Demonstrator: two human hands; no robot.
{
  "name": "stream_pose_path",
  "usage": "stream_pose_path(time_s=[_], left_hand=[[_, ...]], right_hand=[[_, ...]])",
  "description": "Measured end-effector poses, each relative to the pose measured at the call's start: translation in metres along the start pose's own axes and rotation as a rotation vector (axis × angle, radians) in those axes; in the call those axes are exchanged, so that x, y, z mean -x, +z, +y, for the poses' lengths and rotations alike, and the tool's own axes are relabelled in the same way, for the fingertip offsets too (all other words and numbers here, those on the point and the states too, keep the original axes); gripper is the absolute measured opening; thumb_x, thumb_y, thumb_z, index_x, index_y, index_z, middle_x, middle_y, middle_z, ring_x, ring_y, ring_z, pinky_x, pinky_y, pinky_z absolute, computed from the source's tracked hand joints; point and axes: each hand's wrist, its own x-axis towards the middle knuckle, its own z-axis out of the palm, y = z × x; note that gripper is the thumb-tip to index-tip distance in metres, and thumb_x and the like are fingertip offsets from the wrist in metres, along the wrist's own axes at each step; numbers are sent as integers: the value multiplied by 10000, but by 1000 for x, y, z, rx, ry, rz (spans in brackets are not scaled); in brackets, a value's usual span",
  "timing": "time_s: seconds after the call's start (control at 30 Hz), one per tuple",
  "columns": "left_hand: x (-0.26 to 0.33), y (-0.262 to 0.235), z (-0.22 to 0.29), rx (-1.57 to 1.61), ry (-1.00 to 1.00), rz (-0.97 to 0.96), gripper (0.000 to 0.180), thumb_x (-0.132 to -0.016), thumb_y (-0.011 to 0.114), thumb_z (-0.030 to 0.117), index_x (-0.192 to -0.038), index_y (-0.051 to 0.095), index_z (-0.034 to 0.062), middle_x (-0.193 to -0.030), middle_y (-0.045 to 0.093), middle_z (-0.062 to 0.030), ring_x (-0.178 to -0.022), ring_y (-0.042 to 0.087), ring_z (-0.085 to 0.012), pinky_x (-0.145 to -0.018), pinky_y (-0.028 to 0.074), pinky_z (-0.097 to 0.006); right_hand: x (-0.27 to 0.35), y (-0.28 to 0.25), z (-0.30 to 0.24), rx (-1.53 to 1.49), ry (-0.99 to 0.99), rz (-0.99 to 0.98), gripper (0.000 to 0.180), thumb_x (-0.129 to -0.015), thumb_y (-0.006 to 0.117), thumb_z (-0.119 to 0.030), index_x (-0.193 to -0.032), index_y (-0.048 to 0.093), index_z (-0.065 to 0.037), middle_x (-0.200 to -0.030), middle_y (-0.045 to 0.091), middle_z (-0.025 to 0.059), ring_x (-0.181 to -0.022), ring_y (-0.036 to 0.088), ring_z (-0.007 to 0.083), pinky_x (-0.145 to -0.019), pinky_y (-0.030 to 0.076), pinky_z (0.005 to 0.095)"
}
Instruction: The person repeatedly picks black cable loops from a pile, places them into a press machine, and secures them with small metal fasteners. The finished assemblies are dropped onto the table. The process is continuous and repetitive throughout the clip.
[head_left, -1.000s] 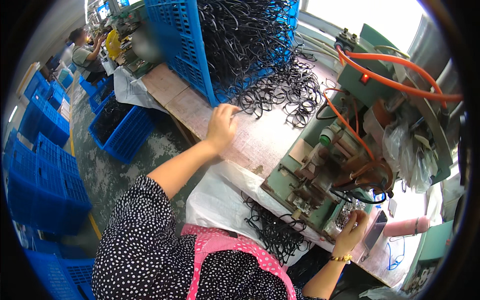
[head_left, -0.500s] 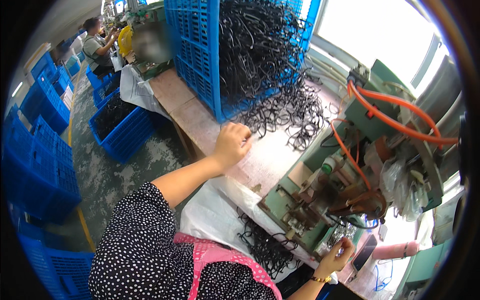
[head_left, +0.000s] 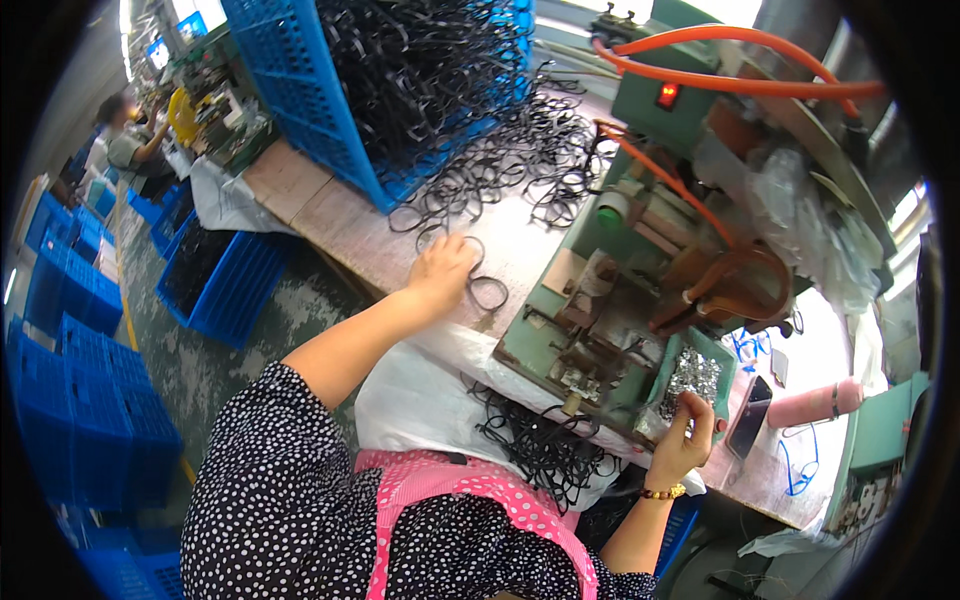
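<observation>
**Black cord loop now lies beside the left hand, clear of the main heap**

Since half a second ago, a black cord loop (head_left: 488, 278) has come into sight beside the left hand (head_left: 443, 275), on the pale tabletop between the heap of black cords (head_left: 540, 150) and the table's near edge. The view has also been shifted, so little can be read from smaller displacements. By this, a single cord appears to have been parted from the heap, which is spilled from the blue plastic crate (head_left: 290, 90).

The left fingers are curled downward; their tips are hidden, so whether the cord is gripped cannot be told. The right hand (head_left: 680, 445) is held at the near end of the green tray (head_left: 722, 375) of small silvery metal pieces (head_left: 695, 375), thumb and fingers bent toward each other; whether a piece is pinched cannot be told.

No brand, label or writing can be read on the green machine (head_left: 530, 335), its red-lit switch (head_left: 667, 95) or the pink roll (head_left: 815, 405).
</observation>
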Motion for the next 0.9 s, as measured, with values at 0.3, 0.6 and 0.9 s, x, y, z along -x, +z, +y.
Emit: stream_pose_path(time_s=[0.3, 0.6, 0.9], left_hand=[[-8, 2, -16, 179, 40, -122, 171, -839, 608, 27, -998, 553, 59, -1005, 601, -143, -915, 595, -379, -780, 495, -449], [-23, -82, 66, 1282, -194, 309, 119, -1052, 469, 176, -1098, 480, 67, -791, 557, -37, -640, 502, -87, -587, 408, -205], [-49, -143, 154, 1602, -31, 201, 156, -986, 585, 78, -1113, 603, -11, -981, 682, -64, -812, 632, -76, -650, 483, -199]], right_hand=[[-12, -7, -13, -47, 44, -1, 121, -872, 600, 87, -930, 643, -9, -949, 616, 83, -899, 581, 195, -824, 472, 296], [-35, 12, -86, -611, 225, -46, 175, -859, 629, 83, -1008, 610, -7, -987, 607, 45, -932, 571, 139, -867, 447, 270], [-48, 49, -135, -863, 275, -131, 430, -825, 674, 68, -1211, 489, 36, -952, 607, 67, -885, 584, 130, -857, 453, 256]])
